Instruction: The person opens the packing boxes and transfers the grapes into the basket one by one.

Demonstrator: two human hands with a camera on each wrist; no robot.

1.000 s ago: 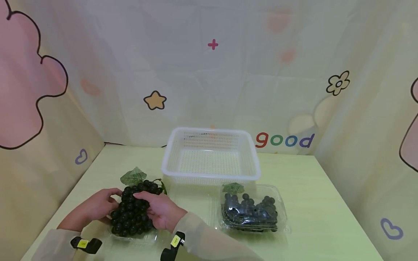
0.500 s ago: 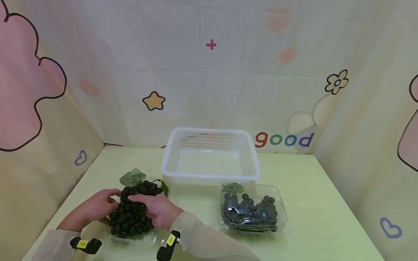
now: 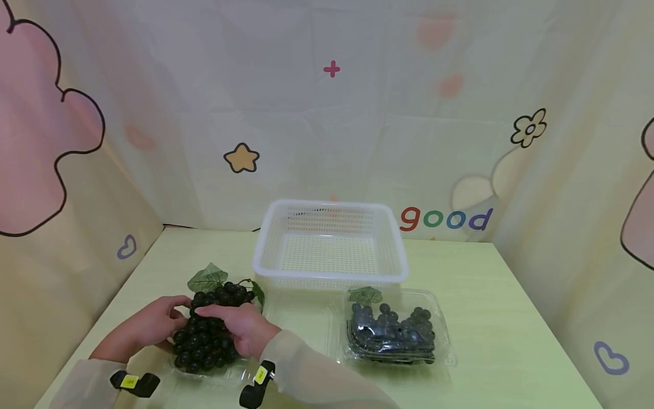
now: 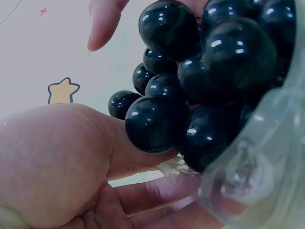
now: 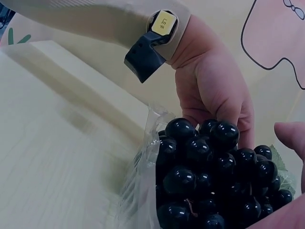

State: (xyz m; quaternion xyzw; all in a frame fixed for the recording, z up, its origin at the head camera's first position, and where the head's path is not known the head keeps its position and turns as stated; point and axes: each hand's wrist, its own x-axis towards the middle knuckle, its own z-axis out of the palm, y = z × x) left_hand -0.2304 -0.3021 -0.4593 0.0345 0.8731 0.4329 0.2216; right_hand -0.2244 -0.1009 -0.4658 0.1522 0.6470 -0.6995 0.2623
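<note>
A bunch of dark grapes [image 3: 204,341] with a green leaf [image 3: 208,277] lies in a clear plastic box [image 3: 240,372] at the table's left. At the bunch's left side is my left hand [image 3: 158,321], holding it with the thumb against the grapes. Fingers [image 4: 147,195] of that hand show below the grapes, partly behind the box's clear wall. From the right, my right hand [image 3: 250,326] reaches over the bunch. Its straight thumb stands a little off the grapes in both wrist views; its other fingers are mostly hidden behind the bunch.
A white perforated basket [image 3: 330,278] stands at the back middle of the table. Right of centre sits a second clear box [image 3: 439,335], closed over dark grapes. Between the two boxes a flat clear plastic piece [image 3: 301,321] lies on the table. Printed curtains enclose the table.
My right hand has shifted slightly left over the bunch, its thumb sliding farther across the top. The left hand has stayed nearly in place.
</note>
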